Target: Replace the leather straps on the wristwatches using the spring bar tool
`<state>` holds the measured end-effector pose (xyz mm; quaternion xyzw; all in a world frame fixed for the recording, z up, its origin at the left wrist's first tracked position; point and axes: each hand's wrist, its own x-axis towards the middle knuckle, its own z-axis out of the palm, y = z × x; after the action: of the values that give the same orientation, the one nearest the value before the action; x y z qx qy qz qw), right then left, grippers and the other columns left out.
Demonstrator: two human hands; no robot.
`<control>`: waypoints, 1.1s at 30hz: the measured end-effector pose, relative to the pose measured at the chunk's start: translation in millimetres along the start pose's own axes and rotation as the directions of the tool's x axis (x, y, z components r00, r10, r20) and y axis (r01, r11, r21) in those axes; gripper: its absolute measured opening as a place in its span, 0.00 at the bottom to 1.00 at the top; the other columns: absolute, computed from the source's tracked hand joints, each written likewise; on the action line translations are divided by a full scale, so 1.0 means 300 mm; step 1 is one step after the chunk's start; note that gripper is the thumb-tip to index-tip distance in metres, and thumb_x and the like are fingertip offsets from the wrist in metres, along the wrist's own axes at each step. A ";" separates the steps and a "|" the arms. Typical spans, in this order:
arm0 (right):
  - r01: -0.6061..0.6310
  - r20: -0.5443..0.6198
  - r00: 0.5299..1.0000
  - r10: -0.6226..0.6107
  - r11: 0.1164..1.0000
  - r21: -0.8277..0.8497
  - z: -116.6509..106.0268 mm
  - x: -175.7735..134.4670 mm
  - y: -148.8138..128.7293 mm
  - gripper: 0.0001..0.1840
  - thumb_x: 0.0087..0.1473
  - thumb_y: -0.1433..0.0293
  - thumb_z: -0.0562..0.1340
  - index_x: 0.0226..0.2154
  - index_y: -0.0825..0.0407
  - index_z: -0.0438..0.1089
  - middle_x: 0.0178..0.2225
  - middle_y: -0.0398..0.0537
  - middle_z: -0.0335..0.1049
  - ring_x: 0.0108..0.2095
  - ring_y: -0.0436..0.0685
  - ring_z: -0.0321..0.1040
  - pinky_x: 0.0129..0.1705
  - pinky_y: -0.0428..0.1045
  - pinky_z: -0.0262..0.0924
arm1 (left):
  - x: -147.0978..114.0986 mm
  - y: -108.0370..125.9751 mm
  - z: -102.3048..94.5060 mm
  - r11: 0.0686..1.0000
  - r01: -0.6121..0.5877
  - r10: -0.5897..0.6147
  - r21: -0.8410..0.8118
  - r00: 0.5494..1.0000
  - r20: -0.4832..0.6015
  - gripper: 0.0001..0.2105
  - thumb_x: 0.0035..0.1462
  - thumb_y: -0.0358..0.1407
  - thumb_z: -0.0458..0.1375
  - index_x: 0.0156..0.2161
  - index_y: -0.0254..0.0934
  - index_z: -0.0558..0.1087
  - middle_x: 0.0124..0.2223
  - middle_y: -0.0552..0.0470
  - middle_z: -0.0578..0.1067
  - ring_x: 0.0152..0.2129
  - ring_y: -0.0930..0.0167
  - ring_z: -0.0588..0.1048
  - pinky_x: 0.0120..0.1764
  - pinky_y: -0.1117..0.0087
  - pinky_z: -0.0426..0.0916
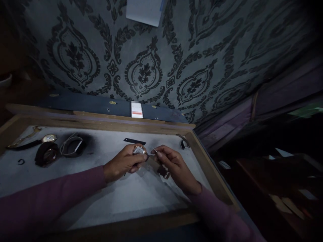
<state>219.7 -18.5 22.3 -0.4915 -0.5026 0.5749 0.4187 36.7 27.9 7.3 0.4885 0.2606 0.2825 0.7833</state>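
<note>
Near the middle of the tray, my left hand [123, 160] is closed around a wristwatch [139, 151], its round case uppermost between thumb and fingers. My right hand [170, 163] pinches a thin, pale metal pin [154, 150] just to the right of the case. A dark brown strap end [164, 172] with a buckle hangs below my right fingers; whether it belongs to the held watch is unclear. Behind my hands lies a flat black strip [134, 141] with a hole at one end.
A wooden-rimmed tray [141, 220] with a white base surrounds the work. Several watches, including one with a gold face [49, 138], lie at the left. Another watch [184, 144] rests at the right. A small white-and-red box [136, 110] stands behind the rim, before a patterned wall [108, 40].
</note>
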 end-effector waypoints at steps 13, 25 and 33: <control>-0.079 0.063 0.995 0.083 0.994 -0.071 0.024 -0.003 -0.017 0.16 0.55 0.57 0.63 0.33 0.55 0.71 0.23 0.46 0.75 0.19 0.47 0.65 0.18 0.41 0.54 | -0.009 0.001 0.001 0.996 -0.007 0.005 0.091 1.000 0.020 0.08 0.54 0.37 0.56 0.29 0.36 0.63 0.17 0.63 0.61 0.11 0.82 0.55 0.14 0.79 0.48; -0.056 0.093 0.994 0.058 0.998 -0.023 0.028 -0.005 -0.003 0.16 0.56 0.58 0.63 0.33 0.55 0.71 0.22 0.46 0.75 0.20 0.48 0.68 0.18 0.41 0.56 | -0.007 -0.008 0.001 0.997 -0.027 0.025 0.074 0.999 0.035 0.10 0.54 0.38 0.57 0.28 0.36 0.62 0.18 0.62 0.62 0.10 0.83 0.55 0.13 0.79 0.46; -0.051 0.071 0.996 0.053 0.998 -0.035 0.033 -0.004 0.000 0.16 0.56 0.57 0.63 0.32 0.55 0.71 0.22 0.47 0.75 0.18 0.49 0.67 0.16 0.41 0.54 | -0.010 -0.006 0.001 0.996 -0.037 0.035 0.082 0.999 0.033 0.09 0.54 0.38 0.56 0.29 0.36 0.62 0.18 0.63 0.62 0.10 0.82 0.55 0.14 0.79 0.47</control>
<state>210.1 -21.3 22.7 -0.4901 -0.5139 0.5945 0.3770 35.3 25.0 6.2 0.5297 0.2508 0.2777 0.7612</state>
